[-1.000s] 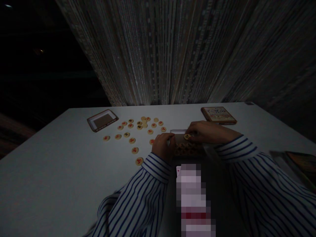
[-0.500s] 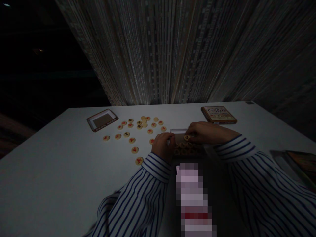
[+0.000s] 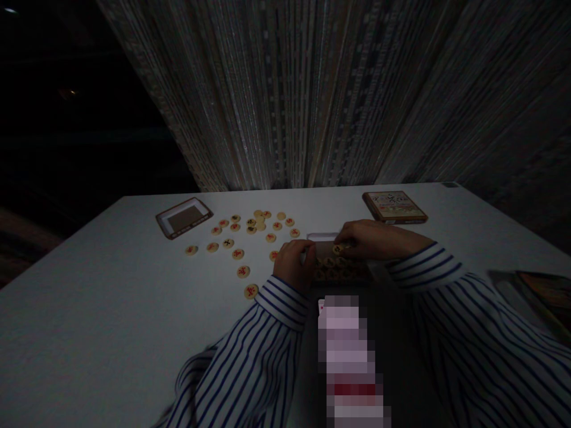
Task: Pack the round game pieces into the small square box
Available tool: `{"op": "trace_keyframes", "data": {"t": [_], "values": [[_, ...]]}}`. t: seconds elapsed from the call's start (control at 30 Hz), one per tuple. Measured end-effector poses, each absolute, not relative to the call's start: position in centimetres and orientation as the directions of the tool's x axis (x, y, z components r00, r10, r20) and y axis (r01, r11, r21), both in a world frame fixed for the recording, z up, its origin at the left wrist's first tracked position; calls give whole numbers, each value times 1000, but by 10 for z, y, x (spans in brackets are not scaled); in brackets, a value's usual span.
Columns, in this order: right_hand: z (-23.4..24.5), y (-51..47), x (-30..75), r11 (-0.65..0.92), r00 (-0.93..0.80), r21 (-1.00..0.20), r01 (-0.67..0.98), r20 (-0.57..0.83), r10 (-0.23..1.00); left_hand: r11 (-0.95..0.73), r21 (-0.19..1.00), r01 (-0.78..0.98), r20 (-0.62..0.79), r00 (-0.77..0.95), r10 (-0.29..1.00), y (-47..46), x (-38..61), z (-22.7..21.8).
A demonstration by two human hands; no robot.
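In the head view, a Chinese chess piece (image 3: 337, 249) with a dark character is pinched between the thumb and fingers of my right hand (image 3: 372, 238). It is over an open box (image 3: 325, 236), in which several like pieces (image 3: 329, 273) lie in rows, face up. My left hand (image 3: 294, 261) is closed on the box's left side, its fingertips partly hidden. Left of that hand, loose round pieces (image 3: 238, 254) with red or dark characters are scattered over the white table (image 3: 134, 309). A few of them show a blank face.
At the far left is an open brown-edged box part (image 3: 185, 217). A closed box with a printed cover (image 3: 395, 207) lies at the far right. Near the right edge is a dark printed item (image 3: 546, 294). A blurred pale shape (image 3: 348, 351) is close in front of me. Behind the table hangs a string curtain (image 3: 289, 95).
Almost nothing differs. Both hands stay at the box, with the right still pinching the piece, and the view has shifted very slightly.
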State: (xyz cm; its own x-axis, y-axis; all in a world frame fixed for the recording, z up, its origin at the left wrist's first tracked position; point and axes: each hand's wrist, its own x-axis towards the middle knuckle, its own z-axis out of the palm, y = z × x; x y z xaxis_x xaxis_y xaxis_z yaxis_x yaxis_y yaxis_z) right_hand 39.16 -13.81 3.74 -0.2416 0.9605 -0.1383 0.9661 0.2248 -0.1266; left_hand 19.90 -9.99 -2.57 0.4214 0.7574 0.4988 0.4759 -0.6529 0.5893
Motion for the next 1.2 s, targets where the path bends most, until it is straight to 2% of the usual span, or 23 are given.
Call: {"op": "trace_keyframes", "data": {"t": [0.4, 1.2], "values": [[36, -138, 393, 266, -286, -142, 953, -141, 948, -640, 601, 479, 490, 411, 769, -101, 199, -24], [36, -139, 394, 230, -256, -155, 961, -169, 952, -648, 594, 476, 492, 423, 761, -101, 199, -24]]}}
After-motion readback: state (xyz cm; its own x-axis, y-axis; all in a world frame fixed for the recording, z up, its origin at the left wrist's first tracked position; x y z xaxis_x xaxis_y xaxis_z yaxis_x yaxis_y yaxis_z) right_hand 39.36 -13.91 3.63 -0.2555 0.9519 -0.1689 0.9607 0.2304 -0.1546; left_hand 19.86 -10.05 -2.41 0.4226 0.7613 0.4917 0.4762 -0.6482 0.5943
